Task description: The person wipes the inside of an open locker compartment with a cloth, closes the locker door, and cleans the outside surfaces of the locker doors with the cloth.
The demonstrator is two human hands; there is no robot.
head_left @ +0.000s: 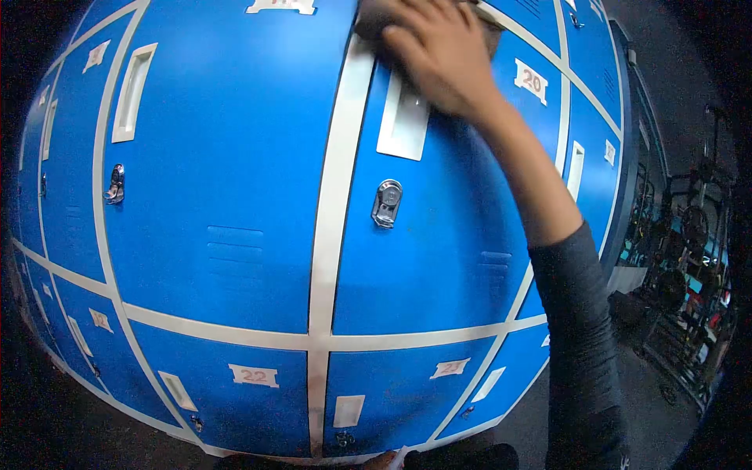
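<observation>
The right hand (446, 59) bears on a dark cloth (374, 22) at the upper part of the blue locker door (446, 266) marked 20, above and partly over the white recessed handle (405, 125). The right grip lies over the cloth with motion blur at the fingers; whether it clamps the cloth or only presses it cannot be determined. The left hand (380, 462) shows only as a small part at the bottom edge, beside a white object (398, 457); its grip state cannot be determined. Hazards, as judged: cloth slip, if pressure is uneven or the fingers lose purchase on the smooth panel; snagging, if a loose fold enters the handle recess or the sleeve (576, 313) or cloth meets the projecting metal latch (387, 204); label lift, if the cloth catches an edge of the number 20 label (533, 81); knuckle contact, if the hand runs against the white frame strip (341, 172). Legible markings: "20", "22" on the lower-left door label (254, 375), "23" on the lower-right door label (450, 368), and apparently "12" at far left (99, 319). The top label (282, 5) is cut off. No brand name is legible.
</observation>
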